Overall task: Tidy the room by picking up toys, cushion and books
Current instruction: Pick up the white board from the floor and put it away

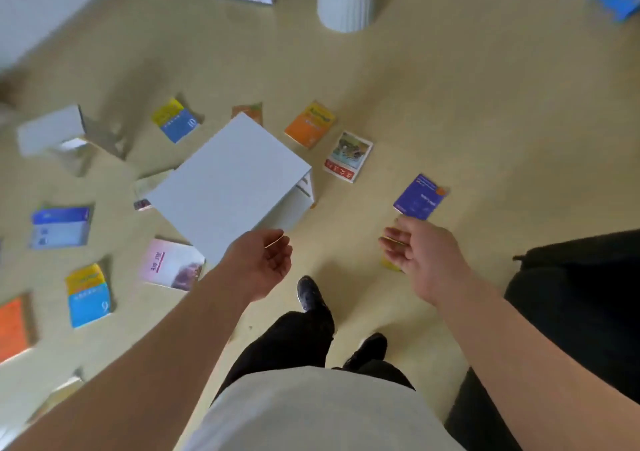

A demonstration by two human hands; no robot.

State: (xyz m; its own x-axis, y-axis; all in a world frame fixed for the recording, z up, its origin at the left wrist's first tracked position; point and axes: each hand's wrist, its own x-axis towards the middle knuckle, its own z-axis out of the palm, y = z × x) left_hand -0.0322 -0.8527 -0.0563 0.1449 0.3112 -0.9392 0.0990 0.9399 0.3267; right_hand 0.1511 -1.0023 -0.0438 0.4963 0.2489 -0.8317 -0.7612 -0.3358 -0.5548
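On the tan floor [450, 87] in front of a standing person, many books lie scattered around a low white table [228, 187]. The purple book [420, 196] lies just beyond the right hand [422, 256], a little farther away and level with its thumb. Its long axis runs from near left to far right. This hand is clearly the nearer one and looks best placed to reach it. The right hand's fingers [391, 239] are loosely spread and slightly bent, holding nothing. The left hand [266, 263] hovers at the table's near corner, palm cupped, fingers relaxed, also empty. A small yellow object [389, 264] shows under the right hand; what it is cannot be told. A yellow and blue book [176, 120] far left shows the number 10. Other cover writing is too blurred to read.
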